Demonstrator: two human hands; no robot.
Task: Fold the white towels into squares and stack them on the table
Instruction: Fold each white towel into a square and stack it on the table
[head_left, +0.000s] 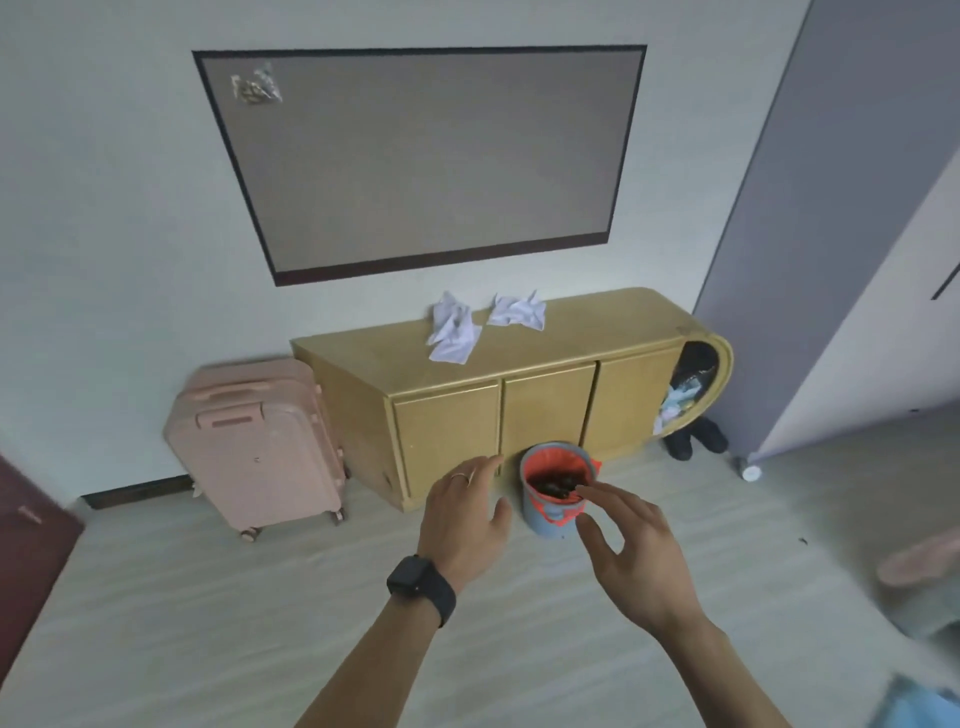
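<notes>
- A dark red door (31, 545) cuts into the lower left corner; just right of it a pink suitcase (260, 441) stands upright on its wheels against the wall, beside the left end of the cabinet.
- A large grey dark-framed panel (421, 156) hangs on the wall above; something small and crumpled is stuck in its upper left corner, too blurred to tell what.
- The yellow cabinet (597, 322) stands low along the wall with three closed doors in front; both white towels lie on its top, unfolded and crumpled.
- The left towel (453, 332) lies near the middle of the top, bunched and trailing toward the front edge; the right towel (517, 310) sits just beside it, closer to the wall; the two are apart.
- The left hand (462, 525) is raised in front of the cabinet doors, fingers loose and spread, holding nothing; a ring (460, 475) is on one finger and a black watch (422, 582) on the wrist; the towels lie well beyond and above it.
- A grey bin (540, 514) with an orange liner stands on the floor before the cabinet, seen between the two hands.
- The right hand (639, 551) hovers in front of the bin, fingers relaxed and empty, well apart from either towel.
- The cabinet's rounded right end holds clutter; dark shoes (696, 436) sit on the floor below it; a grey wardrobe (831, 208) rises at the right.
</notes>
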